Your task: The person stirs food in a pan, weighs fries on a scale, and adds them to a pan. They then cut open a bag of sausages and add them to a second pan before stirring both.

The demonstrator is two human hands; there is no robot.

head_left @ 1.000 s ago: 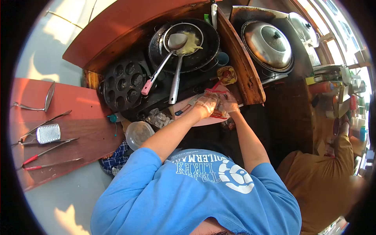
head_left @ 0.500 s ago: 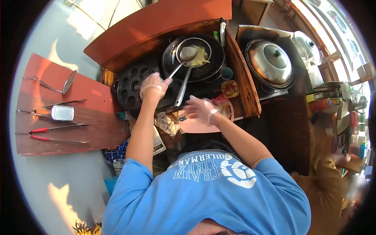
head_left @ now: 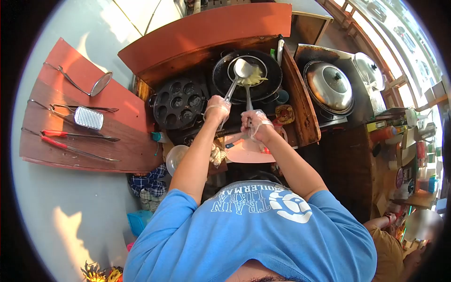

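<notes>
"So, what does the left hand (head_left: 217, 109) have?"

"The handle of the ladle (head_left: 243, 69); the fingers are wrapped tight around it; the ladle's head lies beyond that grip, over the bowl of the strainer (head_left: 248, 95)."

"And the right hand (head_left: 255, 122)?"

"Closed as well, around the strainer's handle; it sits just to the right of the left grip, the two apart; both wear clear plastic gloves (head_left: 264, 123)."

"Where are the pale yellow pieces (head_left: 256, 76)?"

"Straight past the right grip, at the strainer's bowl, beside the ladle's head; the black wok (head_left: 221, 77) lies below; whether the strainer touches it, I cannot tell."

"Anything closer to the hands?"

"Yes; just left of the left grip, a black pan with round hollows (head_left: 178, 104); nearer the body than the right grip, a pink board (head_left: 244, 156); to the right of that grip, a small container (head_left: 284, 114); farther right, past a wooden partition (head_left: 303, 101), a domed metal lid (head_left: 329, 84)."
</notes>
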